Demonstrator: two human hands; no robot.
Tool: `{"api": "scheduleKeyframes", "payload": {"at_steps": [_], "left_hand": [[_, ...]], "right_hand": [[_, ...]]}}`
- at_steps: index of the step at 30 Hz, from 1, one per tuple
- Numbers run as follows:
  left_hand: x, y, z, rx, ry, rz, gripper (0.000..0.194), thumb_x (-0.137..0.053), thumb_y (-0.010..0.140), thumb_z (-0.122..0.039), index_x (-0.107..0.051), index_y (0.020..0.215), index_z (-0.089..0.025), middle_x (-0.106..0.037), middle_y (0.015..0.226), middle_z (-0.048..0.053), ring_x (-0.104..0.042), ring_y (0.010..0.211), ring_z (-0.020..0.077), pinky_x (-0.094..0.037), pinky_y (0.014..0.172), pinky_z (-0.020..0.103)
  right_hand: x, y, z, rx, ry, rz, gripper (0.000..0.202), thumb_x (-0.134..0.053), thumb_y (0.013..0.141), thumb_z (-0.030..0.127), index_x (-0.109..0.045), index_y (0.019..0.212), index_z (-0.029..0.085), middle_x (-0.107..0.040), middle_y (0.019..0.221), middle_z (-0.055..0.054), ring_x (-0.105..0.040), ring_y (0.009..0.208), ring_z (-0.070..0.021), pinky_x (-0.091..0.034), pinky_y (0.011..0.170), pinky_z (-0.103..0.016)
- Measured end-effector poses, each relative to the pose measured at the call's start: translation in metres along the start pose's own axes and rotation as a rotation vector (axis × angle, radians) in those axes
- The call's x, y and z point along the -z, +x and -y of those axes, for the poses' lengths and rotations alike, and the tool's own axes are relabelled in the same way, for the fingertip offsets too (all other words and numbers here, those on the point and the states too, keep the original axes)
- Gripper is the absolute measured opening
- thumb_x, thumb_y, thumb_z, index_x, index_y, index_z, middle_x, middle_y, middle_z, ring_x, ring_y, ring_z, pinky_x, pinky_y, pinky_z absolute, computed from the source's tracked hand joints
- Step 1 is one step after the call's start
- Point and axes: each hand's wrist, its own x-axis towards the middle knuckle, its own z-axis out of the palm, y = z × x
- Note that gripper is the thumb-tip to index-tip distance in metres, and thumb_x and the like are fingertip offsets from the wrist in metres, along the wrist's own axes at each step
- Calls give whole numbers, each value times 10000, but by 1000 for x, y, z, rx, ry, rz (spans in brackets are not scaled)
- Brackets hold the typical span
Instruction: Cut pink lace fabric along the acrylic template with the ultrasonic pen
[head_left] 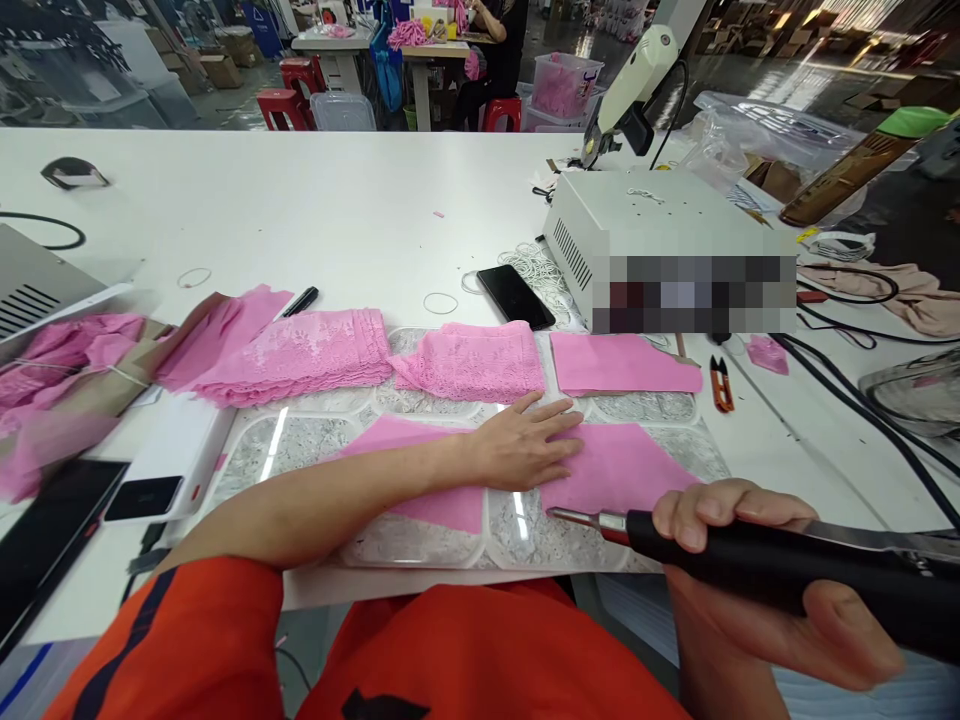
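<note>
My left hand [529, 442] lies flat with its fingers spread, reaching onto the left edge of a smooth pink fabric piece [619, 465]. Another pink piece [442, 500] lies partly under my left forearm. In my right hand [750, 570] is a black handheld tool [712, 550] with a slim metal tip; the fingers wrap its body and the thumb is below. That tip points left, close to the lower left corner of the fabric piece. Behind my left hand are a stack of pink lace pieces [480, 362] and a smooth pink piece [622, 364].
More pink lace [300, 355] lies left. A black phone [516, 297], a grey metal box [660, 215] and orange thread snips [721, 385] are around the work mat [420, 545]. Black cables [870, 400] run at right. A co-worker [499, 50] sits at the back.
</note>
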Motion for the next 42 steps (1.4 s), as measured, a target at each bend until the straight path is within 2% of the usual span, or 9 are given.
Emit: {"api": "scheduleKeyframes", "payload": {"at_steps": [11,20,28,33,42], "left_hand": [[-1,0,0,5,8,-15,365,-480,965,-394,-626,1200,-156,-521,1394,138,-429,1333,306,-319,1110,504],[-1,1,-1,6,12,-13,368,-489,961,-401,-624,1204,-161,-515,1399,137,-427,1333,303,-312,1113,503],[-1,1,0,-6,5,-25,362,-489,960,-390,-632,1189,-149,-525,1385,142,-432,1326,310,-320,1106,506],[-1,1,-1,-6,7,-34,365,-480,963,-393,-633,1187,-149,-529,1379,142,-429,1328,310,-321,1105,505],[-2,0,-1,-5,7,-33,355,-503,952,-388,-642,1176,-151,-529,1380,145,-425,1336,308,-320,1109,501]], "right_hand": [[-4,0,1,-5,-9,-35,302,-603,681,430,-680,848,191,-568,670,-15,-504,480,-133,-439,442,-318],[2,-3,-3,-10,-11,18,312,-588,714,430,-662,887,182,-576,709,-31,-518,509,-142,-451,468,-332],[-4,-2,0,-12,-17,-16,289,-611,697,431,-658,848,190,-561,672,-20,-510,493,-135,-443,455,-320],[-3,-3,-1,-10,-6,6,298,-589,700,429,-655,859,186,-571,676,-24,-522,501,-144,-449,458,-329],[-7,-2,-1,-37,-21,-38,199,-631,678,374,-640,763,194,-569,641,-2,-515,458,-131,-433,440,-306]]}}
